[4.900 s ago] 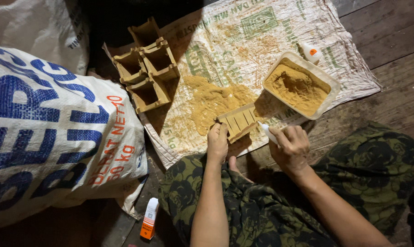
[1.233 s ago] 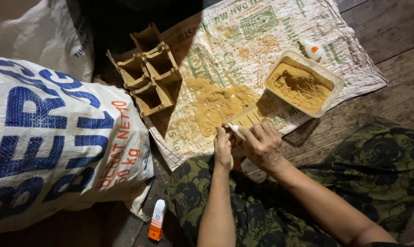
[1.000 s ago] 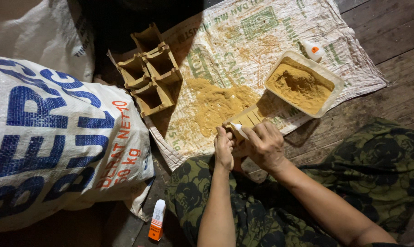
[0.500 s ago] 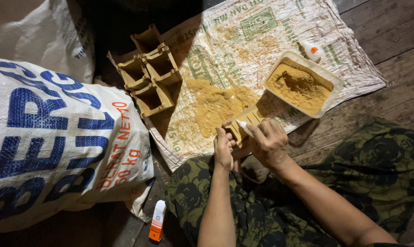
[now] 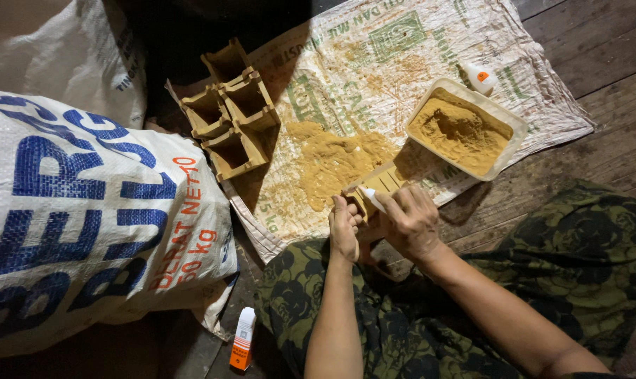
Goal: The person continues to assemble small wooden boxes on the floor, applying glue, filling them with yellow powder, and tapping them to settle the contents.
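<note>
Lap: my legs in dark green patterned cloth, folded on the floor (image 5: 613,98) of dark wooden planks, dimly lit
Beside my left knee: a small orange and white carton (image 5: 243,339) lying on the boards
Left hand (image 5: 344,231): fingers curled against the near end of the flat tan cardboard piece (image 5: 382,184), pinning it down
Right hand (image 5: 409,221): clenched around a small white glue bottle (image 5: 371,198), its tip touching the cardboard
Cardboard piece: flat on the near edge of the mat, just beyond my fingers; long axis slants from near left to far right, far end toward the tray
Mat: a printed woven sack (image 5: 374,84) spread open over the planks, with a heap of yellow-brown powder (image 5: 328,158) in its middle
Tray (image 5: 516,144): pale, shallow, filled with the same powder, on the mat's right part
Little boxes (image 5: 233,109): folded cardboard, open-topped, clustered at the mat's far left
Left side: a big full white sack (image 5: 86,217) with blue and orange print
Far right: a second white bottle with orange cap (image 5: 478,76)
</note>
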